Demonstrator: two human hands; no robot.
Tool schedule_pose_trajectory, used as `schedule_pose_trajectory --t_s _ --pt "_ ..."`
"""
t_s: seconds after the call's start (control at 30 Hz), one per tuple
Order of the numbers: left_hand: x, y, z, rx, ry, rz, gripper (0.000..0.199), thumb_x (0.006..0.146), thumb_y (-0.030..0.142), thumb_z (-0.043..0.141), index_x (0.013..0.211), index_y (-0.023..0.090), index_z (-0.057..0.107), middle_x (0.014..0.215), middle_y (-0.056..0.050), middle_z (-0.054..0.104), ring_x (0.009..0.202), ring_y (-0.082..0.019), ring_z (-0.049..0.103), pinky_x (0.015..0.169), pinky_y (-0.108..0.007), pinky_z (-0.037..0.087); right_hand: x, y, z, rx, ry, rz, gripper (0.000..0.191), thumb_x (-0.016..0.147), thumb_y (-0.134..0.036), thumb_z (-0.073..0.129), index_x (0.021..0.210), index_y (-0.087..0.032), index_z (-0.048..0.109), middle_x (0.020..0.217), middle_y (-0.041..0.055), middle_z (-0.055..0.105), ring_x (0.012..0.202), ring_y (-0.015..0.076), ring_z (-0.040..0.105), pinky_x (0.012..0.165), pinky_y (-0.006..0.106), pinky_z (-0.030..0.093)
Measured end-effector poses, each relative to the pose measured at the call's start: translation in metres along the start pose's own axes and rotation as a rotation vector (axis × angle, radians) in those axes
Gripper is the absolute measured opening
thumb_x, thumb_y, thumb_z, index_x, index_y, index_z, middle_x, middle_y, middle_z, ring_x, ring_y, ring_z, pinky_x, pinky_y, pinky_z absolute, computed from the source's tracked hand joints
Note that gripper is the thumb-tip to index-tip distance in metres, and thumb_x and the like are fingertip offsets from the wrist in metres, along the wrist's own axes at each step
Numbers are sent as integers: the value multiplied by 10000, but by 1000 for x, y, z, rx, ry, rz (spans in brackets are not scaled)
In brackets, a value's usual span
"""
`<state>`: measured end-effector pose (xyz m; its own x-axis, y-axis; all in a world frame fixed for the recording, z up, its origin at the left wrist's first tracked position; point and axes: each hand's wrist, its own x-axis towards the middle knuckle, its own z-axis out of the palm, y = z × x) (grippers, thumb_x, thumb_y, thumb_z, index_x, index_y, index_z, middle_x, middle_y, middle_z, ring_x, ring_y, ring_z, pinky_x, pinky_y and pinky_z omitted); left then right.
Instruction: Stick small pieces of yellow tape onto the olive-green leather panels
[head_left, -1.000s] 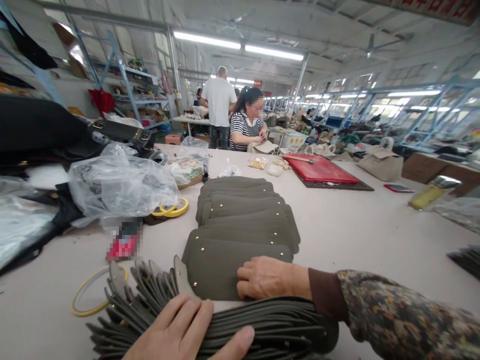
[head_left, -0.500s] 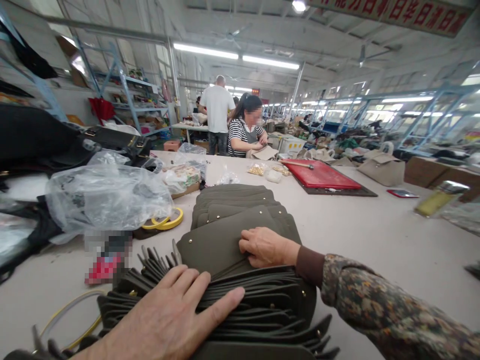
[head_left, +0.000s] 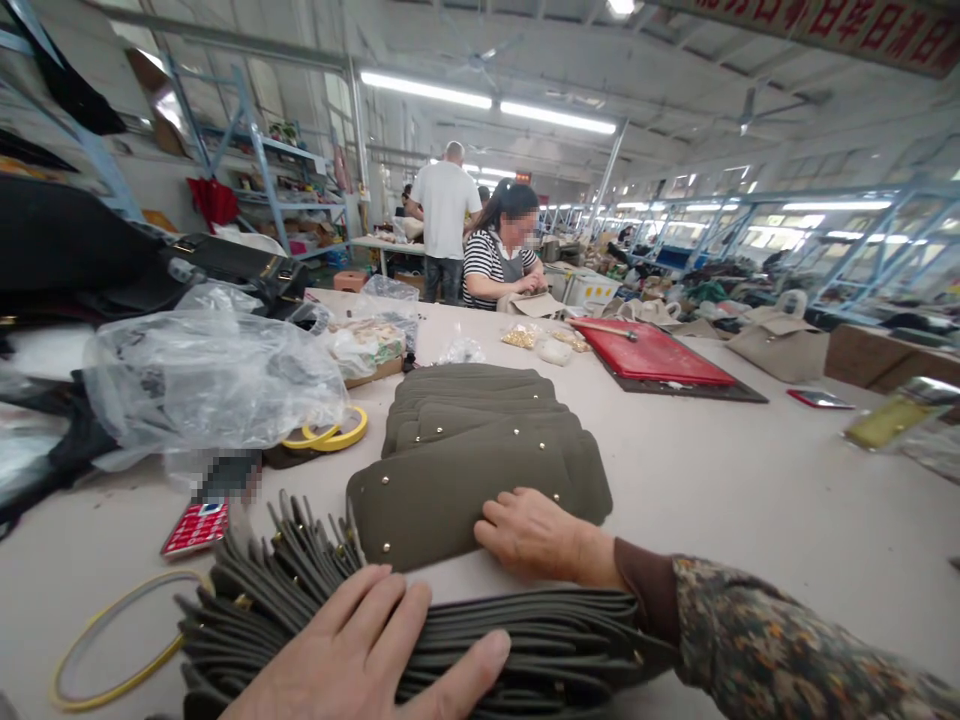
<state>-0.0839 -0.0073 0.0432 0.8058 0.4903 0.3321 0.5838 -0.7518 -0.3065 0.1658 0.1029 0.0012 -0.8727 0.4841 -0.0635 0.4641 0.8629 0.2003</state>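
Observation:
My left hand lies spread over a thick bundle of dark olive leather panels that stand on edge, fanned at their left ends. Beyond the bundle, more flat olive panels overlap in a row on the table. My right hand is at the lower edge of the nearest flat panel, fingers curled and pinching there; the fingertips are partly hidden. Small gold studs show near the panel's corners.
On the left are yellow tape rolls, a clear plastic bag, a yellow-edged ring and a red patterned item. A red board and a jar are at right. A co-worker sits across the table.
My right hand has moved down and toward me, and the nearest flat panel now shows its lower studs. The bundle's near panels have shifted together under my left hand.

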Motion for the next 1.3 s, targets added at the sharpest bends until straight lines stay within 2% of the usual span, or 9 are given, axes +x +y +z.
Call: schedule_pose_trajectory --t_s 0.13,0.27,0.43,0.53,0.7,0.8,0.9,1.13,1.3 --pt "21 -13 -15 -84 -147 11 735 786 191 555 1434 422 297 943 -64 671 792 -246 602 782 -422 462 7 17 2 8 -19 79 89 924 -190 475 928 -166 561 884 68 601 744 190 585 633 303 430" --pt "33 -20 -28 -221 -296 -22 860 665 238 648 1438 390 305 1060 -92 633 909 -293 590 853 -491 443 6 26 5 156 18 145 113 891 -165 496 919 -155 606 899 85 631 761 189 609 666 298 446" --pt "51 -34 -36 -372 -402 -146 1048 500 138 617 1459 363 258 1151 -89 555 1015 -298 529 929 -486 410 -2 53 8 902 146 369 220 841 -298 602 984 -153 685 840 39 707 760 181 648 699 279 489" --pt "61 -45 -30 -346 -385 -190 1040 493 153 612 1455 352 270 1155 -91 542 1053 -308 514 973 -507 378 -16 69 1 1229 191 456 385 880 -446 552 1074 -141 685 969 56 729 892 205 668 806 313 516" --pt "61 -46 -14 -297 -368 -256 1071 480 170 639 1463 350 253 1389 -137 427 1288 -398 379 1062 -565 292 -52 59 -8 1863 425 631 593 897 -618 446 1238 -158 600 1128 123 691 992 259 661 886 434 511" --pt "54 -38 -8 -277 -345 -279 1110 472 147 654 1472 354 219 1507 -153 303 1372 -416 277 1092 -581 246 -70 39 -6 1891 591 585 646 877 -622 499 1348 -181 489 1203 133 652 1046 273 644 929 457 487" --pt "50 -28 -3 -257 -302 -276 1147 448 119 672 1471 360 214 1555 -156 221 1406 -427 199 1102 -596 209 -78 22 -2 1796 639 549 719 892 -643 449 1449 -202 338 1235 138 631 1092 285 625 963 479 462" --pt "52 -19 8 -292 -340 -302 1175 432 150 745 1470 337 225 1574 -178 156 1429 -424 114 1108 -602 175 -75 5 1 1255 685 702 792 880 -697 357 1494 -205 267 1420 153 470 1301 291 447 1048 469 373" --pt "46 -20 11 -388 -323 -286 1194 461 268 790 1483 309 173 1585 -164 116 1445 -378 93 1132 -592 127 -85 -6 -2 1425 713 599 1055 701 -774 565 1524 -258 153 1538 174 278 1346 341 387 1040 504 368"
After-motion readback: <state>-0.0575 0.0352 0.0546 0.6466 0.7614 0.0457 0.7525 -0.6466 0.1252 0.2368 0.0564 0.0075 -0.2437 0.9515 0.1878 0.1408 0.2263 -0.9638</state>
